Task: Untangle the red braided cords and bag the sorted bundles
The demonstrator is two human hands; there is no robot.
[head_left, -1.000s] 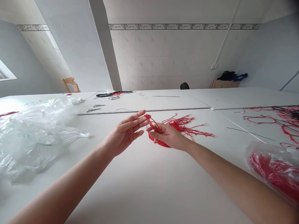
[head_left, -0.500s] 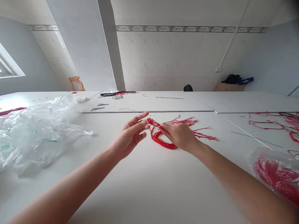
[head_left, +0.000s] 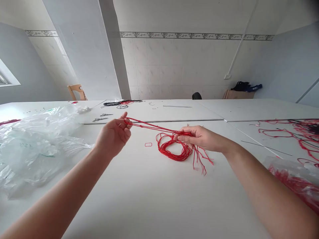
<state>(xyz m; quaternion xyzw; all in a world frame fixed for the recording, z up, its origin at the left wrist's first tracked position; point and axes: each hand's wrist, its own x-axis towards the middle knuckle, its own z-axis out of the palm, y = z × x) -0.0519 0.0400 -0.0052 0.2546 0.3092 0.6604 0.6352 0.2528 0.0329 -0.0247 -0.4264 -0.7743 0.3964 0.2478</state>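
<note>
The left hand (head_left: 112, 134) pinches one end of a red beaded strand (head_left: 154, 127) between thumb and fingertips, and the right hand (head_left: 201, 137) clasps the same strand, curled closed just above a loose coil of red beads (head_left: 171, 149); the strand runs taut and nearly straight between them, and even tension looks like the way to keep it from snagging on the coil; the coil lies on a white table (head_left: 149, 199) at about 12 o'clock, its fine, glossy beads ending in thin thread tails (head_left: 200, 159); a small red square loop (head_left: 148, 144) sits just left of it; a crumpled clear plastic bag (head_left: 37, 142) bulges at 9 o'clock, and another bag packed with red strands (head_left: 289, 181) lies at 4 o'clock
</note>
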